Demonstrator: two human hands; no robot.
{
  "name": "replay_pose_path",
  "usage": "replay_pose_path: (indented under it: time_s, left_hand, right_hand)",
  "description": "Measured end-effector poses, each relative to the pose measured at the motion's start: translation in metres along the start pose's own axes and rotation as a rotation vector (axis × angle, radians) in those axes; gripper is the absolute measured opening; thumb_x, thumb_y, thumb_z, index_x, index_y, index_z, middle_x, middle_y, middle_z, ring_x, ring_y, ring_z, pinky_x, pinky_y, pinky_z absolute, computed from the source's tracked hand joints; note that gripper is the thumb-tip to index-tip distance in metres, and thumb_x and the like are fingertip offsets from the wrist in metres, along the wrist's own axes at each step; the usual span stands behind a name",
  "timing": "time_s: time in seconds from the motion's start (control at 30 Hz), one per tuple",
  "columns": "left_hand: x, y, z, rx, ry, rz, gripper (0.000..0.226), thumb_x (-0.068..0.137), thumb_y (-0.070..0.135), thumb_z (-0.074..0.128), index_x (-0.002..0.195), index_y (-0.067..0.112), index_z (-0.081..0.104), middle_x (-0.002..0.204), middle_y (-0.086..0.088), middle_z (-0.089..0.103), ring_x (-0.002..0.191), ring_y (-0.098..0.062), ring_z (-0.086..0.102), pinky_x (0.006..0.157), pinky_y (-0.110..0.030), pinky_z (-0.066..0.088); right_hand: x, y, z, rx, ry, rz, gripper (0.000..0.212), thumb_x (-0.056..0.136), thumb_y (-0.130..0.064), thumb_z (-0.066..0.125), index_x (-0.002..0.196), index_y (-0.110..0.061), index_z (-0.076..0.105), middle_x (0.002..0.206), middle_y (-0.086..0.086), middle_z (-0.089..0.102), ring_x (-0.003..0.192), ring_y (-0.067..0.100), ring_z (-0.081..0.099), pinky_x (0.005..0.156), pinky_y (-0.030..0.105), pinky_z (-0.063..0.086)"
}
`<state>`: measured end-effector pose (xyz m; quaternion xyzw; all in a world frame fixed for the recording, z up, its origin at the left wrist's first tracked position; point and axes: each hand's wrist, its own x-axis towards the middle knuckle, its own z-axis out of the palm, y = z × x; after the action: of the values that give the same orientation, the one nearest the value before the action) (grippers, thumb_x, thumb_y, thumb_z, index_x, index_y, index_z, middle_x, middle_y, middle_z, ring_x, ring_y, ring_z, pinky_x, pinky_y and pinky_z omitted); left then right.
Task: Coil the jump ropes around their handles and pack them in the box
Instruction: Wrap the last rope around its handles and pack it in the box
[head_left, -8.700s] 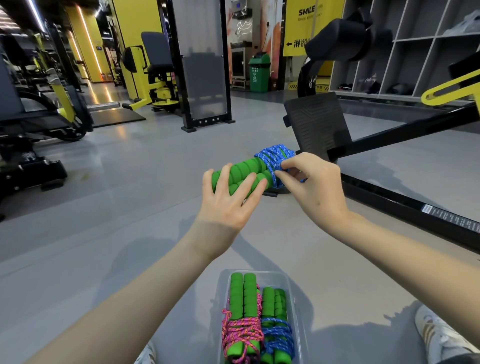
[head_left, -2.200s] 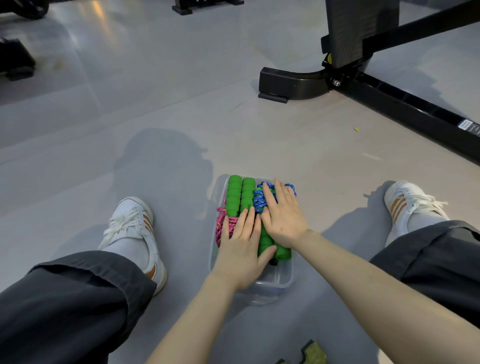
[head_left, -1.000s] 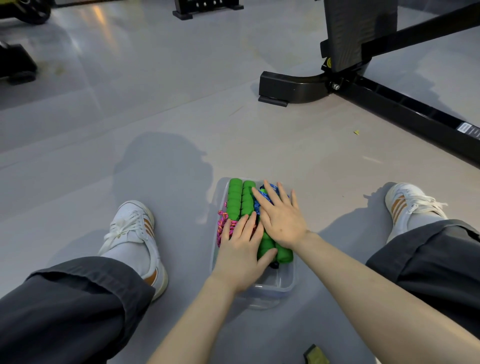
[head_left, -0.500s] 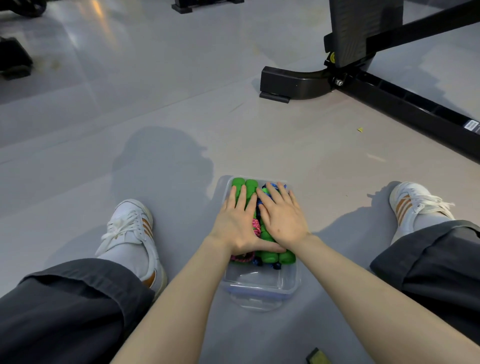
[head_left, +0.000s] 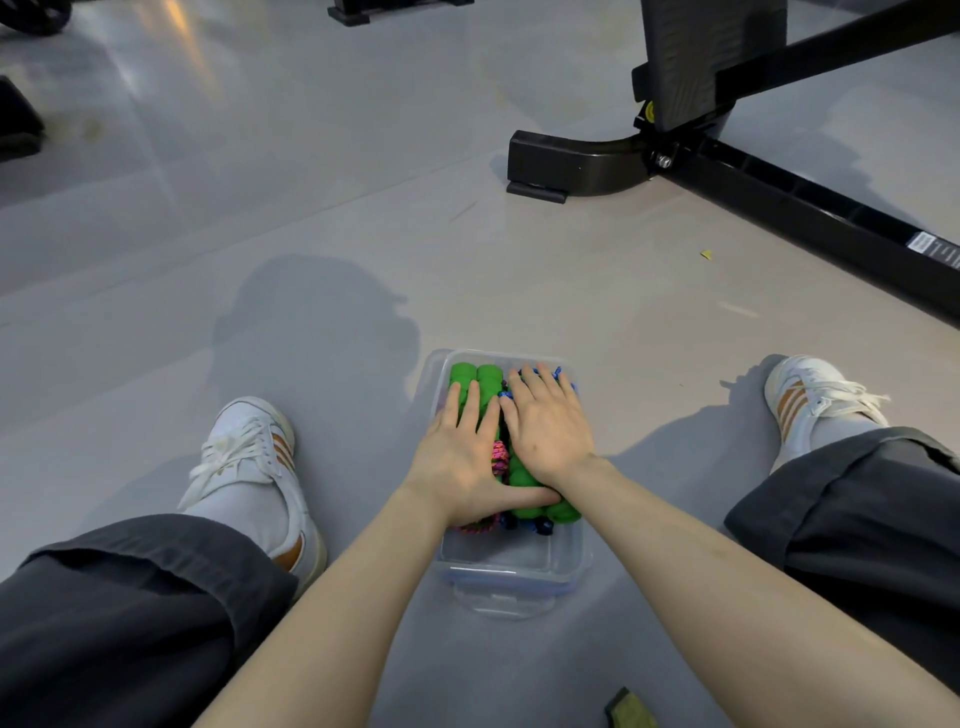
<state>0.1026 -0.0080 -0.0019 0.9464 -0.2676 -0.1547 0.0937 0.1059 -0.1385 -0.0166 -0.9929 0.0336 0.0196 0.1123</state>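
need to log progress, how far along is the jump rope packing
Done: coiled jump ropes with green foam handles lie inside the clear plastic box. In hand: the left hand and right hand press flat on them. Left: little, it seems; no loose rope shows on the grey floor.

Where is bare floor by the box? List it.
Bare floor: between box and left shoe, between box and right shoe, and ahead toward the machine base. Crowded: box's far end, where left hand and right hand press jump ropes.
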Motion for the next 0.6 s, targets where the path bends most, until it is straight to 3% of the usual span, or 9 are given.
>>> replay_pose_path:
  time_s: [0.17, 0.37, 0.47, 0.6]
  left_hand:
    - [-0.003, -0.003, -0.004, -0.044, 0.017, -0.007, 0.123, 0.065, 0.087, 0.047, 0.153, 0.018, -0.004, 0.160, -0.005, -0.010, 0.145, -0.022, -0.018, 0.120, -0.037, -0.001]
    - [-0.006, -0.002, 0.005, 0.011, 0.065, 0.017, 0.136, 0.047, 0.096, 0.013, 0.151, 0.013, -0.008, 0.158, -0.010, -0.015, 0.144, -0.027, -0.021, 0.119, -0.041, -0.007]
    - [-0.005, -0.002, 0.005, 0.060, 0.106, 0.036, 0.138, 0.047, 0.099, 0.006, 0.152, 0.010, -0.006, 0.158, -0.012, -0.015, 0.144, -0.028, -0.020, 0.116, -0.040, -0.015]
    - [-0.006, -0.002, 0.005, 0.066, 0.095, 0.036, 0.136, 0.047, 0.096, 0.009, 0.152, 0.011, -0.008, 0.157, -0.013, -0.018, 0.143, -0.028, -0.022, 0.116, -0.040, -0.017]
  right_hand:
    - [0.004, -0.004, 0.003, 0.074, 0.077, 0.048, 0.045, 0.101, -0.029, 0.024, 0.136, -0.012, 0.046, 0.140, 0.004, 0.048, 0.141, 0.026, 0.024, 0.117, 0.038, 0.007]
    - [-0.001, -0.002, -0.002, -0.029, 0.022, 0.014, 0.054, 0.100, -0.034, 0.014, 0.145, -0.009, 0.027, 0.149, 0.007, 0.034, 0.144, 0.026, 0.013, 0.117, 0.038, 0.003]
    - [-0.001, 0.004, -0.005, -0.003, -0.043, -0.033, 0.066, 0.092, -0.040, 0.007, 0.149, -0.007, 0.017, 0.155, 0.008, 0.021, 0.145, 0.024, 0.006, 0.117, 0.037, -0.002]
    - [-0.010, 0.009, -0.012, 0.065, -0.092, -0.080, 0.056, 0.102, -0.036, 0.017, 0.150, -0.010, 0.003, 0.159, 0.007, 0.000, 0.146, 0.020, -0.007, 0.115, 0.031, -0.012]
